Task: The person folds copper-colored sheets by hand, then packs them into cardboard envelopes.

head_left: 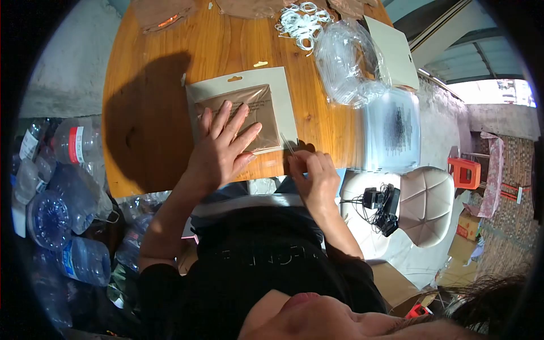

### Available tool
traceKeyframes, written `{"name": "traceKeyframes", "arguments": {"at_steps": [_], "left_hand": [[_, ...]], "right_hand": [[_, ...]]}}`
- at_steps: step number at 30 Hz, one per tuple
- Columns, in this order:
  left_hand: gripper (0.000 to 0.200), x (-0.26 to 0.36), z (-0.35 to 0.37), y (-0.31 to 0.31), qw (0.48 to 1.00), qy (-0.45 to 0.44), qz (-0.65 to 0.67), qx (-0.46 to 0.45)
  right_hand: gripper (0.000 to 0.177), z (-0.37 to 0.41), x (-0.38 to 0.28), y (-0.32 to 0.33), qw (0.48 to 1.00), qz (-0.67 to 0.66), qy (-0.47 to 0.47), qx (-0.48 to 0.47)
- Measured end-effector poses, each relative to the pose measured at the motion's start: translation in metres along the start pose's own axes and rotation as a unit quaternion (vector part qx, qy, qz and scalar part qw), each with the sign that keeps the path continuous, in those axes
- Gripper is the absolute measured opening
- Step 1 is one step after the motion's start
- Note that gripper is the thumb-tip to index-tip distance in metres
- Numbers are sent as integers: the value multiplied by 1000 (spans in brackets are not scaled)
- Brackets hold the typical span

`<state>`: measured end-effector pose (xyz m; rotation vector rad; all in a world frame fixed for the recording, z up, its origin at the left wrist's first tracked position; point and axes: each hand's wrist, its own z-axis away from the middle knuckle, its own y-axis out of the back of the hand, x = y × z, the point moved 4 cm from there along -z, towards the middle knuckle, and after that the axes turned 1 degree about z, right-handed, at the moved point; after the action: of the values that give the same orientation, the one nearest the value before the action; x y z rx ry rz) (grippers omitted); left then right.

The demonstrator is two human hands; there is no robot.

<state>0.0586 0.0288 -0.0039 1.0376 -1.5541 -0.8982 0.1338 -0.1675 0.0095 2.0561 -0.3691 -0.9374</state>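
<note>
My left hand (224, 147) lies spread, palm down, on a brown packet in clear film (263, 105). That packet rests on a pale card with a hanging slot (287, 90), near the front of the wooden table (226, 48). At the card's lower right corner, my right hand (313, 173) has its fingers pinched together on a thin clear strip (288, 144), which slants up over the card's edge. A small yellowish tab (260, 64) lies just beyond the card.
White cords (303, 22), a heap of clear plastic (345, 62) and a stack of clear bags (394, 133) occupy the table's right side. Brown packets (164, 12) lie at the far edge. Plastic bottles (79, 209) are at left; a chair (425, 204) holds black adapters (388, 209).
</note>
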Motion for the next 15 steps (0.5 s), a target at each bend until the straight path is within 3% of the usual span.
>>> {"name": "traceKeyframes", "arguments": {"at_steps": [6,9,13,15], "left_hand": [[58,1,-1,3,999,-13,-28,28],[59,2,-2,3,999,-9,-27,30],[60,2,-1,5,999,-7,-26,29],[60,2,-2,4,999,-7,-23,25]], "right_hand": [[21,-5,-1,-12,1000,-13,-6,14],[23,-4,2,-10,971,-170,-141,-85],[26,-8,-1,-3,938,-280,-152,-134],[27,-11,-4,-4,990,-116,69,-51]]}}
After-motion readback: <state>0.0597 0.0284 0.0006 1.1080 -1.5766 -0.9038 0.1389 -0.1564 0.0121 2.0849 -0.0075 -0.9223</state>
